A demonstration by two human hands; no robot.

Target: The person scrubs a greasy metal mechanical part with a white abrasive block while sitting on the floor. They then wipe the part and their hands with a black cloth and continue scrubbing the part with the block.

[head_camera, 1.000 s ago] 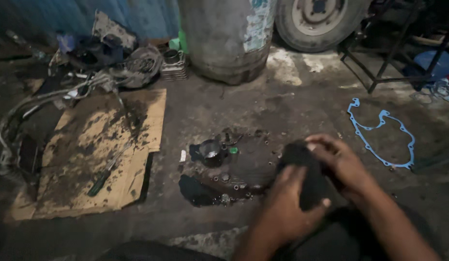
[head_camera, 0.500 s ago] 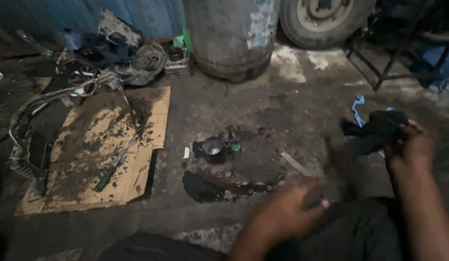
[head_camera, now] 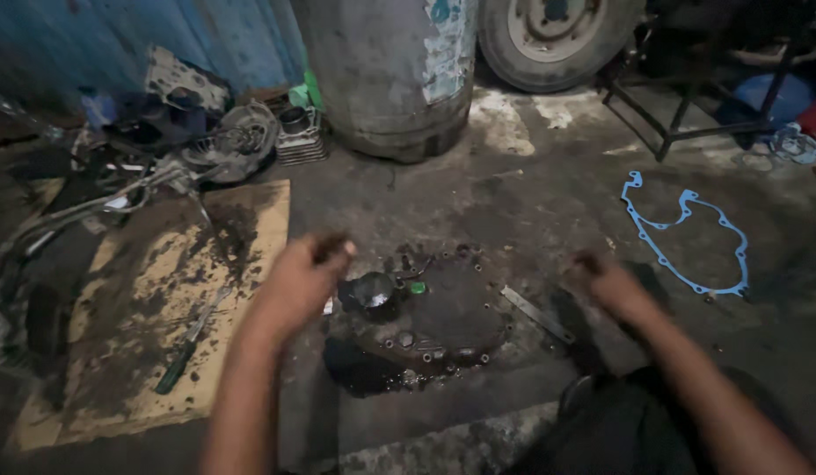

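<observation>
Cover: dark, oily metal engine cover (head_camera: 443, 317) lies flat on the concrete floor (head_camera: 513, 193), between both hands.
Left hand (head_camera: 302, 277): nearer, fingers curled, empty.
Right hand (head_camera: 615, 286): blurred; finger state unclear.
Gasket: blue (head_camera: 685, 233), far right.

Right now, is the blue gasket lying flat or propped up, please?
Flat: the blue gasket lies spread on the concrete floor, its whole outline showing.

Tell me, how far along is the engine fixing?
Done: the dark engine cover lies off on the oily floor. In hand: nothing; the left hand and right hand hover over it. Left: the blue gasket lies unfitted, screwdriver on the cardboard.
</observation>
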